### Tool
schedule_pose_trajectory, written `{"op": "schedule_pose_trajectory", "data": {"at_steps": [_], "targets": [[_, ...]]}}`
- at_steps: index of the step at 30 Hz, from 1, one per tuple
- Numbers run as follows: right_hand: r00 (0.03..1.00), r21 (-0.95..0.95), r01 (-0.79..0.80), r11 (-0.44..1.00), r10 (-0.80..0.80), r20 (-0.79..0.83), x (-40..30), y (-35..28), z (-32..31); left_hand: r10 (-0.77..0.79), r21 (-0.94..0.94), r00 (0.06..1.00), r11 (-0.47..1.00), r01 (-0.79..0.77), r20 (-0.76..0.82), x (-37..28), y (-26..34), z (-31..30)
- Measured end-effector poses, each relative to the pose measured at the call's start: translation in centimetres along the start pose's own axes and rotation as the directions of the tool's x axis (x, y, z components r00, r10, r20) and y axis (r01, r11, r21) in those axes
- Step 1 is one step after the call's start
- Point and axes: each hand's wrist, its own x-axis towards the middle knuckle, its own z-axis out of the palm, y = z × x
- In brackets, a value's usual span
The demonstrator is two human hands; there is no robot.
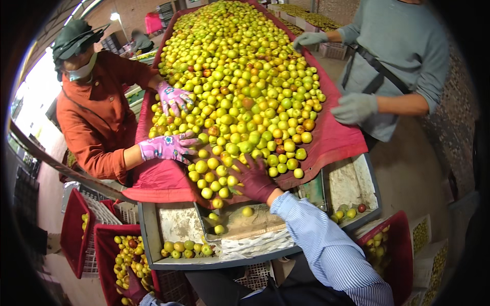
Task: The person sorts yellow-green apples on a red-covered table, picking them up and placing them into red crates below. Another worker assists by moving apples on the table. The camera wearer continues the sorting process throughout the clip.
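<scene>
A long heap of yellow-green jujube fruits (pixel 245 88), some with reddish skin, lies on a red cloth (pixel 337 130). My right hand (pixel 254 179), in a dark red glove, rests with spread fingers on the near end of the heap. At the lower left, my left hand (pixel 134 285), in a similar glove, is at the fruits in a red-lined crate (pixel 103 244); its fingers are partly hidden, and whether it holds a fruit cannot be told. Below the cloth, a wooden tray (pixel 172 264) with a blue-grey edge holds a few fruits in its compartments.
At left, a person (pixel 99 114) in patterned gloves has both hands on the heap. A person (pixel 394 57) in grey gloves stands at right. Another red-lined crate (pixel 404 244) of fruit is at lower right, and one (pixel 74 233) tilts at left.
</scene>
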Motion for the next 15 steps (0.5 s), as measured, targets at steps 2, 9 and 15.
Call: {"op": "schedule_pose_trajectory", "data": {"at_steps": [2,9,15], "targets": [[1.000,0.024,0.019,1.000,-0.019,-0.024,-0.3,-0.5,0.6,-0.287,0.255,0.878,0.946,0.199,0.382,0.8,-4.1,-1.3],[0.962,0.021,0.246,0.969,-0.247,0.113,-3.6,3.2,-0.9,-0.881,0.901,0.473,0.196,0.386,-0.011,-8.9,-31.5,-1.9],[0.886,-0.097,-0.411,0.906,0.373,-0.274,-5.5,8.9,-3.7,-0.850,0.682,0.356,-0.005,0.731,-0.388,-5.6,-38.5,-8.5]]}}
